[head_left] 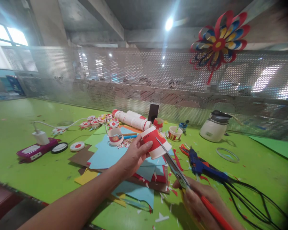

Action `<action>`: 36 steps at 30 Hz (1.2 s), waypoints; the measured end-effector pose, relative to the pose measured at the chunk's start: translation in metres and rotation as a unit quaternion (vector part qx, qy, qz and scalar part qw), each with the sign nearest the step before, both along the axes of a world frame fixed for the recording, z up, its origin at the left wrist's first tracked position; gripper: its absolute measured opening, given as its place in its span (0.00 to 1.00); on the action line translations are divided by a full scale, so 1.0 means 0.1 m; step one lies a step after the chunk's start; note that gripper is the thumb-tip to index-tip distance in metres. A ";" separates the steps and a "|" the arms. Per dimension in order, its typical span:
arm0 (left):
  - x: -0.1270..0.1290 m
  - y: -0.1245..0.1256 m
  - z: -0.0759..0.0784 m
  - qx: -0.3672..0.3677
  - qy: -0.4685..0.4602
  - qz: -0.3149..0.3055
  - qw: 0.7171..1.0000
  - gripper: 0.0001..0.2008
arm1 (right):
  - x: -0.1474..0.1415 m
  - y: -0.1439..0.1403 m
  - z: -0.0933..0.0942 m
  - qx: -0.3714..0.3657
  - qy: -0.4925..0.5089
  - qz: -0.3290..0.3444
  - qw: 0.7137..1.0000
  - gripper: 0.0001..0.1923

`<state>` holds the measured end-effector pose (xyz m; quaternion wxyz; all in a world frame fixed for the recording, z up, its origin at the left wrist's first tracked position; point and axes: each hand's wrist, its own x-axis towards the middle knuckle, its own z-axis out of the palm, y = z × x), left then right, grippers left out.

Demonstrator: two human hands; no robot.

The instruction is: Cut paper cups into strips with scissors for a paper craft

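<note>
My left hand (138, 156) grips a red and white paper cup (151, 140) over the middle of the table, thumb across its side. The cup is tilted, its wide end toward the lower right. My right hand (201, 199) is closed around a pair of scissors (176, 169). Their blades reach up to the cup, one tip lying over its red side near the rim; whether they cut into it I cannot tell. A long red piece (214, 210) runs along the right hand. Beneath the cup lie stacked sheets of coloured paper (105, 156) with scraps about.
A blue glue gun (198, 163) with black cables lies right of the scissors. Behind are a row of stacked paper cups (132, 119), cut cups and a white jug (214, 126). A purple power strip (36, 150) sits left. A perforated screen (134, 76) closes the back.
</note>
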<state>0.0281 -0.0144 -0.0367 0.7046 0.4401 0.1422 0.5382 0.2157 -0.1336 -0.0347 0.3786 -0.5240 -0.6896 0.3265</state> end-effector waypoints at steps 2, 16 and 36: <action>0.00 -0.01 0.00 0.001 0.001 -0.001 1.000 0.29 | -0.01 0.01 0.01 0.012 -0.006 -0.012 1.000 0.28; -0.03 -0.03 0.00 0.001 0.034 -0.014 0.999 0.27 | 0.02 -0.04 0.00 -0.014 -0.006 -0.005 1.000 0.26; -0.22 0.14 0.08 0.081 0.127 -0.030 0.988 0.21 | 0.15 0.07 0.19 0.006 -0.070 0.089 0.994 0.29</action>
